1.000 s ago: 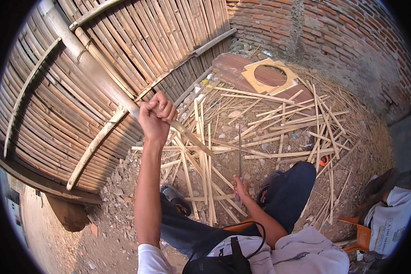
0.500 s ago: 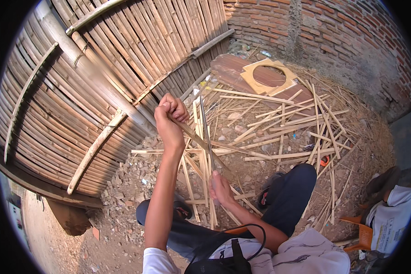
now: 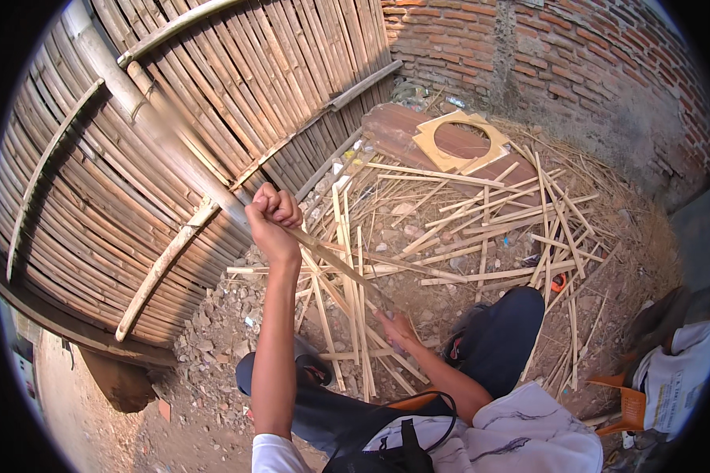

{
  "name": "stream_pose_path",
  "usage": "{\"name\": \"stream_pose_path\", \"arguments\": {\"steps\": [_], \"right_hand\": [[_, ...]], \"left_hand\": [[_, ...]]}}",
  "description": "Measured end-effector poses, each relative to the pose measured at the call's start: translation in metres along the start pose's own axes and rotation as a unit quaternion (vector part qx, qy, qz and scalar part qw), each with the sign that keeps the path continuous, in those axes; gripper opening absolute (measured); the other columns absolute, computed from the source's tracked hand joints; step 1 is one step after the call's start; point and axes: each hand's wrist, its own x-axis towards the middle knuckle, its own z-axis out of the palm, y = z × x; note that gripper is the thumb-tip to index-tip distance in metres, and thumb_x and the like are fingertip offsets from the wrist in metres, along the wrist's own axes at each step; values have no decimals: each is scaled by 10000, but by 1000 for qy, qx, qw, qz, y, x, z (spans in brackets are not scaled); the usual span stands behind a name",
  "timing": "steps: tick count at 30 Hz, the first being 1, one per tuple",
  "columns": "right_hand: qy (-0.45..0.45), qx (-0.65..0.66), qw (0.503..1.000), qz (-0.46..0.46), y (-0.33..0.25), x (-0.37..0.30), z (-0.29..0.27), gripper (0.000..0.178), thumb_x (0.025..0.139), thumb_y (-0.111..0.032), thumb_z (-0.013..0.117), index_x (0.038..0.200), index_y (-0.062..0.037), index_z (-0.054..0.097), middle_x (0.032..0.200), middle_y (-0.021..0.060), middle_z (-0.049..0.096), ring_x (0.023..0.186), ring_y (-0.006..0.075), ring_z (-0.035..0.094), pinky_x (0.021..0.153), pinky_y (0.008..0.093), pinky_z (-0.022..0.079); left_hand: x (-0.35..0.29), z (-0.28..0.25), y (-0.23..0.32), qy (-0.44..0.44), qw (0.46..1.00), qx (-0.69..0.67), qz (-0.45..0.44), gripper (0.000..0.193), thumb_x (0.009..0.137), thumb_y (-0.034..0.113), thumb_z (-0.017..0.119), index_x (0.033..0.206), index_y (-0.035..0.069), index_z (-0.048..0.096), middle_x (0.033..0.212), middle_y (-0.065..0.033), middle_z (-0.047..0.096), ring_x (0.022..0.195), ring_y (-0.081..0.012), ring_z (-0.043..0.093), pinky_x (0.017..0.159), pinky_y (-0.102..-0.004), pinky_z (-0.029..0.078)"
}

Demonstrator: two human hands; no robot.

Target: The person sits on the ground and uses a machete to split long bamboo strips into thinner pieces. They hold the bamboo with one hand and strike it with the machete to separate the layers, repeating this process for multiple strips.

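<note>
My left hand (image 3: 274, 222), raised at the centre left, is closed in a fist round one end of a bamboo strip (image 3: 335, 262). The strip slants down to the right toward my right hand (image 3: 398, 329). Low in front of my knees, that hand is closed round the handle of a long-bladed knife; its blade is smeared and hardly shows now, near the strip's lower end. Beneath both hands, several pale split bamboo strips (image 3: 353, 315) lie crossed on the stony ground.
More bamboo strips (image 3: 481, 276) are scattered to the right, with an orange ring-shaped thing (image 3: 558, 282) among them. A board with a round hole (image 3: 452, 146) lies on a brown panel (image 3: 390, 126). A bamboo wall (image 3: 213, 102) stands left, a brick wall (image 3: 576, 63) behind, an orange chair (image 3: 629, 406) lower right.
My left hand has moved left and down a little with the strip. My right hand has shifted right and down, and the knife's blade, upright before, has swung down out of clear sight.
</note>
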Motion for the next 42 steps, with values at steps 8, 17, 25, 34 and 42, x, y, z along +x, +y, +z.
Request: {"name": "stream_pose_path", "arguments": {"steps": [8, 17, 25, 34, 42], "right_hand": [[12, 56, 998, 19, 82, -4, 41, 267, 868, -195, 661, 689, -28, 557, 554, 47, 519, 431, 169, 492, 429, 381, 405], [-21, 195, 968, 157, 133, 3, 3, 159, 856, -91, 626, 741, -77, 516, 558, 3, 447, 408, 123, 421, 395, 324, 388], [-109, 240, 962, 72, 90, 1, -3, 211, 866, -91, 596, 697, -128, 475, 537, -28, 394, 404, 103, 373, 416, 316, 372], [-72, 319, 930, 170, 138, 4, -5, 223, 877, -121, 588, 697, -151, 459, 545, -41, 374, 418, 96, 344, 431, 315, 365], [-85, 199, 976, 9, 72, -5, -4, 216, 890, -104, 627, 725, -100, 487, 560, -17, 433, 424, 102, 390, 430, 306, 358]], "left_hand": [[-2, -2, 8, -13, 1000, -17, -13, 262, 926, 262, 359, 715, 147, 253, 580, 24, 236, 514, -91, 172, 472, -282, 153], [-8, 0, 11, -109, 990, -53, -73, 291, 917, 285, 364, 676, 148, 272, 550, 23, 243, 500, -118, 187, 479, -306, 186], [-3, -3, 14, -278, 943, -106, -150, 306, 914, 312, 389, 666, 166, 286, 516, 28, 256, 469, -127, 195, 460, -324, 189], [-9, 12, 13, -279, 942, -105, -153, 333, 915, 320, 401, 645, 172, 275, 501, 31, 251, 462, -119, 179, 452, -319, 172], [-11, 8, 12, -220, 959, -107, -142, 318, 896, 321, 399, 647, 154, 294, 517, 24, 254, 475, -129, 191, 467, -327, 184]]}}
